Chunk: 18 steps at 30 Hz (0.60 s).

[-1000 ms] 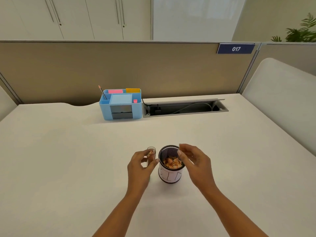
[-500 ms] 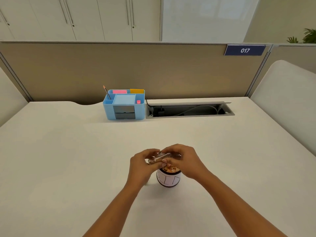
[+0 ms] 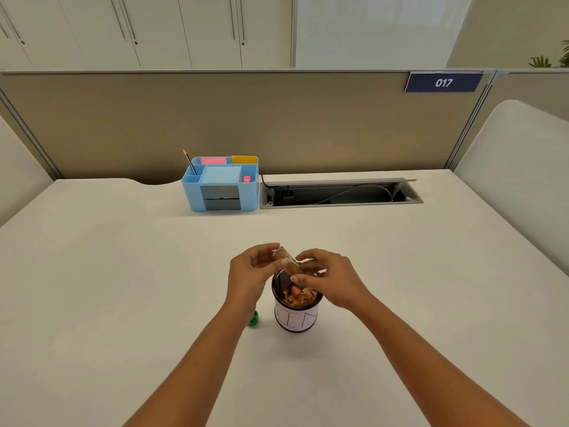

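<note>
While the left hand and right hand pinch it, the tube tilts.

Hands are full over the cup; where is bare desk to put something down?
Free: white desk right of the black mesh cup, and the broad strip between it and the blue plastic organiser. Crowded: just left of the cup, where a small green piece lies.

Single head-worn wide-angle view, forward-down across desk toward partition; left hand, right hand close.
</note>
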Tool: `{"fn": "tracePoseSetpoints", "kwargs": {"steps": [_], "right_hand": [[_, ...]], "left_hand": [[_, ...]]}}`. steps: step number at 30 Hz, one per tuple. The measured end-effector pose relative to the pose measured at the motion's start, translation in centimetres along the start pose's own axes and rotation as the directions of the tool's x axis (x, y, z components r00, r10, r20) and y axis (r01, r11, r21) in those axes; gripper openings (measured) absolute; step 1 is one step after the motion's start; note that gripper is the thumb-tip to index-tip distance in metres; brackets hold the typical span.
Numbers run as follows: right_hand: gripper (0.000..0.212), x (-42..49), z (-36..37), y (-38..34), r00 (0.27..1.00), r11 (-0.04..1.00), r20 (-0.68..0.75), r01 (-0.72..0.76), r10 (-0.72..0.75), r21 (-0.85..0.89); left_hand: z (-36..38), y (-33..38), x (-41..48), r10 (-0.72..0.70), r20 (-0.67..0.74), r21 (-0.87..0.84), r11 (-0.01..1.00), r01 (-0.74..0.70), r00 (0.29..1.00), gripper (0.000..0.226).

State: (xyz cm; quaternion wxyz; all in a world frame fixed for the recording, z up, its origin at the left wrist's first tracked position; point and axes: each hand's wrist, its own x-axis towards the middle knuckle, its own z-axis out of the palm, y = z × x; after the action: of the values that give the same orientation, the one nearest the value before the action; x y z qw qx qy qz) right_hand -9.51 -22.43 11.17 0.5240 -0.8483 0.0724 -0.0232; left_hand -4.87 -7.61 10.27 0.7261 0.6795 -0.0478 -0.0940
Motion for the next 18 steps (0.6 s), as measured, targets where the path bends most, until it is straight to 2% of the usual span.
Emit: {"fn": "tracePoseSetpoints", "kwargs": {"steps": [11, 16, 18], "right_hand": [[0.035, 0.32, 0.56, 0.27, 1.000, 0.999, 0.003, 0.029, -0.028, -0.043], [0.041, 0.23, 0.59, 0.46, 0.999, 0.998, 0.005, 0.049, -0.049, -0.039], [0.045, 0.24, 0.55, 0.56, 0.999, 0.999, -0.005, 0.042, -0.042, -0.011]], "left_hand": [[0.97, 0.00, 0.14, 0.005, 0.048, 0.023, 1.000, -0.006, 0.999, 0.033], [0.80, -0.36, 0.34, -0.010, -0.004, -0.010, 1.000, 0.010, 1.000, 0.031], [0.56, -0.47, 0.54, -0.044, -0.053, -0.085, 0.996, 0.040, 0.998, 0.033]]}}
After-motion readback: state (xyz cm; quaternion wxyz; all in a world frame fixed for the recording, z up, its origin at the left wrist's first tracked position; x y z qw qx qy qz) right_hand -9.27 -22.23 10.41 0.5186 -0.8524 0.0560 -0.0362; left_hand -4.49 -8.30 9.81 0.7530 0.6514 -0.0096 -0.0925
